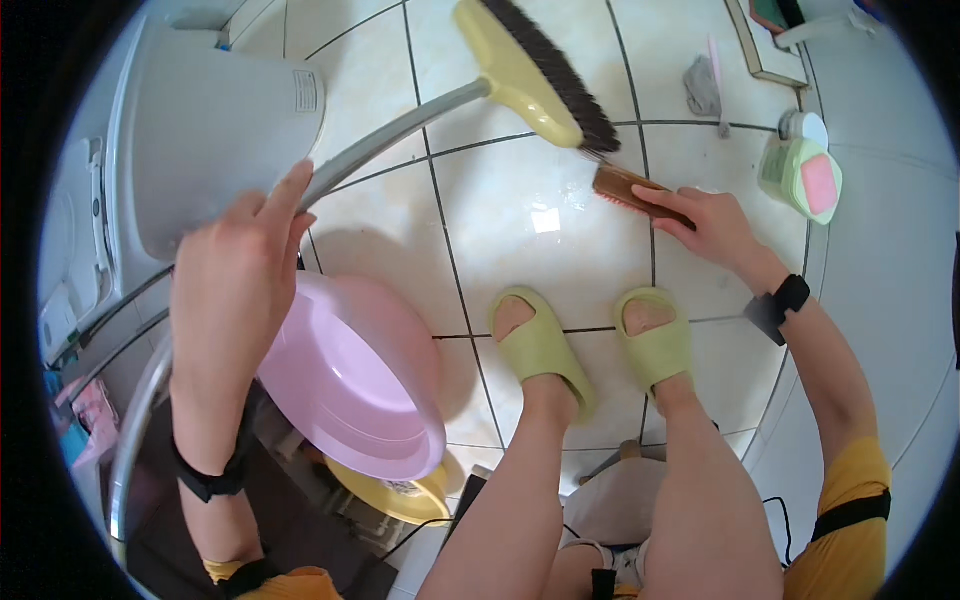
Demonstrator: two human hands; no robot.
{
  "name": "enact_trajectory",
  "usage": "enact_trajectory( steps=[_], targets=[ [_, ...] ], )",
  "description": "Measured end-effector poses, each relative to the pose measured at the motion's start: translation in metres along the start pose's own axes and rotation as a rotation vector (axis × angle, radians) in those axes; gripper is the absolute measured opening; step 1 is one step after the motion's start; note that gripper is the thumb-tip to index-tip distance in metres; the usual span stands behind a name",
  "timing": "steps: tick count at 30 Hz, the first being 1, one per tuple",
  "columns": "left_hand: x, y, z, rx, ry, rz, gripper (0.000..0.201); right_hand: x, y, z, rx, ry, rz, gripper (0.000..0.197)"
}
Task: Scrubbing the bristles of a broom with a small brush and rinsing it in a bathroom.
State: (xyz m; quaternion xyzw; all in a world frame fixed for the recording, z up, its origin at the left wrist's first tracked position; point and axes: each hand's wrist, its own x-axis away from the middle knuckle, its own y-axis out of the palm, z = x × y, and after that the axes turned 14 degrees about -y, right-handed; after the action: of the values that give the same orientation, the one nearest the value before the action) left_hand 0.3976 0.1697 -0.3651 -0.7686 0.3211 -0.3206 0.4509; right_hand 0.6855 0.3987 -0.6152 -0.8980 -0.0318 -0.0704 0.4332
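Observation:
My left hand (pixel 235 280) is closed around the grey metal handle of a broom. The broom's pale yellow head (pixel 510 85) is tilted above the tiled floor, its dark bristles facing right. In my right hand (pixel 715 228) is a small wooden scrub brush (pixel 630 185), gripped at its near end with its reddish bristles turned down and left. The brush's far end is at the lower tip of the broom bristles; I cannot tell whether they touch. Wet, shiny spots show on the tiles (pixel 545 220) below the broom head.
A pink basin (pixel 425 440) leans below my left hand, over a yellow basin (pixel 390 492). At left is a large white plastic body (pixel 225 130). Pink soap (pixel 818 185) rests on a green container by the right wall, near a grey cloth (pixel 702 88). Green slippers (pixel 545 350) are on my feet.

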Motion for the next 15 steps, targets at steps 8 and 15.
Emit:
enact_trajectory(
  steps=[8,15],
  targets=[
    [0.04,0.007,0.0,0.548,-0.395,-0.415,0.032,-0.019,0.015,-0.063,-0.346,-0.005,0.76,0.051],
    [0.083,0.018,0.013,0.922,-0.644,-0.62,0.034,-0.098,-0.03,-0.1,-0.064,0.03,0.755,0.048]
  ],
)
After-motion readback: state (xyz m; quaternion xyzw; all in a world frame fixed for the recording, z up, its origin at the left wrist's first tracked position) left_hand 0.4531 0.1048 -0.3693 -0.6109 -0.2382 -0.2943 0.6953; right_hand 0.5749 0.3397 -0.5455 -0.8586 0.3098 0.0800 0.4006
